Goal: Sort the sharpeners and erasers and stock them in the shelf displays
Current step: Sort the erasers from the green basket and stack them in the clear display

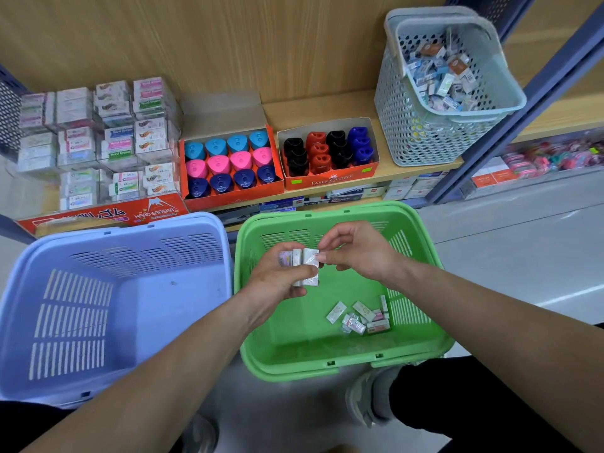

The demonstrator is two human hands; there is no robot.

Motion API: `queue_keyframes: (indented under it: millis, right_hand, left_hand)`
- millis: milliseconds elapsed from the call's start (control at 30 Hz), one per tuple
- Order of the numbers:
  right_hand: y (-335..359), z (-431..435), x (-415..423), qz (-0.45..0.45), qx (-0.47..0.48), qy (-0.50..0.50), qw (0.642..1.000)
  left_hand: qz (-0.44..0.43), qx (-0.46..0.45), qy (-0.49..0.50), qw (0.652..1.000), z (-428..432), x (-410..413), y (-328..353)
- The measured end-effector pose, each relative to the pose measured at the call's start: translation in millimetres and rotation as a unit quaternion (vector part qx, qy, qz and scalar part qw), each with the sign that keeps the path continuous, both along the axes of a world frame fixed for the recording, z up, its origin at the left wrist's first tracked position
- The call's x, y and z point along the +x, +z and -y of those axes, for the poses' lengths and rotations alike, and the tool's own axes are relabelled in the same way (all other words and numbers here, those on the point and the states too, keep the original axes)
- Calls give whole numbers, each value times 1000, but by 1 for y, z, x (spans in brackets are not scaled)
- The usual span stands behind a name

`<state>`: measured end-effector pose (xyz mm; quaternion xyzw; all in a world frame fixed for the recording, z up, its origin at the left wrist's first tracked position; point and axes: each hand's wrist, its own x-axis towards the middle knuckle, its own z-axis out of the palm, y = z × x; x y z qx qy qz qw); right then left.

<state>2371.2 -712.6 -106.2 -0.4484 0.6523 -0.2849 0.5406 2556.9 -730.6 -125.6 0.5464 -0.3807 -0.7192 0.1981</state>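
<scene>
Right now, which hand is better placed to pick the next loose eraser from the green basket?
Right. The left hand grips the stack of erasers; the right hand only pinches its edge, and the loose erasers lie on its side.

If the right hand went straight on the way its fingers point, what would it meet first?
The wrapped erasers gripped in the left hand. The right hand points toward the nearest one and seems to pinch its edge, though depth is unclear from this single view.
</scene>
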Motion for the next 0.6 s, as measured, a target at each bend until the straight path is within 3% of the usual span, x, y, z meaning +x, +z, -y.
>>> queue_keyframes:
  millis: [200,300,467,600]
  right_hand:
    - [1,-8,-16,-54,16,6,998]
    - [-7,-18,-29,-66,42,13,997]
    - [-47,-42,-53,-173,94,104,975]
    - [-106,-55,-65,-248,174,179,936]
  left_hand:
    - [-4,-1,-21,1000,-2,-3,-2]
    - [43,-35,-60,997,-5,-5,-5]
    - [170,-142,-188,957,-11,5,-27]
    - [204,-168,-250,932,-20,11,-50]
